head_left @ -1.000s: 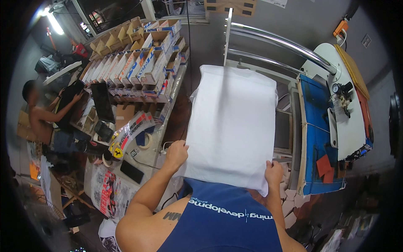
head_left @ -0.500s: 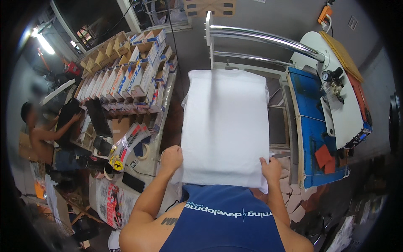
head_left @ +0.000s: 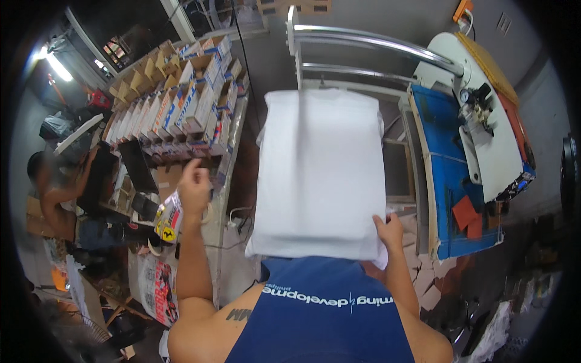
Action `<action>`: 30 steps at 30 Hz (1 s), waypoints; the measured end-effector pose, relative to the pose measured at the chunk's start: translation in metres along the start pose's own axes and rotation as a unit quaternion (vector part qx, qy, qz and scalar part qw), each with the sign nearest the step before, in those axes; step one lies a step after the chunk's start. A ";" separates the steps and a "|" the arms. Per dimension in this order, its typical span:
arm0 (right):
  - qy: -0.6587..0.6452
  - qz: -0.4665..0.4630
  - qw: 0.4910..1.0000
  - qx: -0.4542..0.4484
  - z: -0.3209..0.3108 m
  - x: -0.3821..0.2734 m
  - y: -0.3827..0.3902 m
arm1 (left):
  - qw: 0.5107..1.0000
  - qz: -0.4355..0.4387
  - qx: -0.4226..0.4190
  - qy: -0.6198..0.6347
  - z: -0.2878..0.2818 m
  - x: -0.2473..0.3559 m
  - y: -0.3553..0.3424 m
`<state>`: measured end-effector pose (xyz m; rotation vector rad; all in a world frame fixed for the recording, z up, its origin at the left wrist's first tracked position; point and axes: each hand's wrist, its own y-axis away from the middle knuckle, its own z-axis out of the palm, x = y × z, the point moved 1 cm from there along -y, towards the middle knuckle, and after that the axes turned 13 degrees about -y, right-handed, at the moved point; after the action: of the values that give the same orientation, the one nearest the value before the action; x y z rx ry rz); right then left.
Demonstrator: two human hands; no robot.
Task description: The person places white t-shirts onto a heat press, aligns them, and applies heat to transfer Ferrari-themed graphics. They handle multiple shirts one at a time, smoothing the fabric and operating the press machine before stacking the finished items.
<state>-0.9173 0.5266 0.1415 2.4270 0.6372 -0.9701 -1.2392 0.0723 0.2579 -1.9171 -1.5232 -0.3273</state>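
Observation:
A white T-shirt [head_left: 321,175] lies stretched over a flat platen in front of me. At its lower right edge, my right hand [head_left: 389,231] pinches the fabric with the thumb on top. My left hand [head_left: 195,187] is off the shirt, raised over the side table to the left, fingers loosely bent and nothing visible in them. Partly behind that hand is a curved printed sheet [head_left: 168,225] with a yellow shield on it. My left forearm covers part of the table beside it.
Cardboard boxes [head_left: 175,109] fill racks on the left table [head_left: 227,181]. Chrome tubes [head_left: 375,39] reach across to a white press head [head_left: 499,142] at right, above a blue pad [head_left: 445,175]. Another person [head_left: 60,193] works at far left.
My left hand has let go of the shirt's left edge and moved left and up over the side table. My right hand stays at the shirt. The other person's arm has risen.

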 end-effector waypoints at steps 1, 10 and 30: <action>-0.081 0.001 0.996 -0.028 0.004 0.008 -0.003 | 0.997 0.001 -0.059 0.046 0.031 -0.008 0.015; -0.478 0.210 0.845 -0.116 -0.005 0.073 -0.012 | 0.728 -0.348 -0.436 0.398 0.140 -0.067 0.135; -0.535 0.209 0.816 -0.070 -0.025 0.124 0.004 | 0.752 -0.378 -0.372 0.392 0.103 -0.125 0.147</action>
<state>-0.8220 0.5682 0.0699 1.3955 -0.2243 -1.7241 -1.1587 0.0251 0.0595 -1.1570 -1.5451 -2.0676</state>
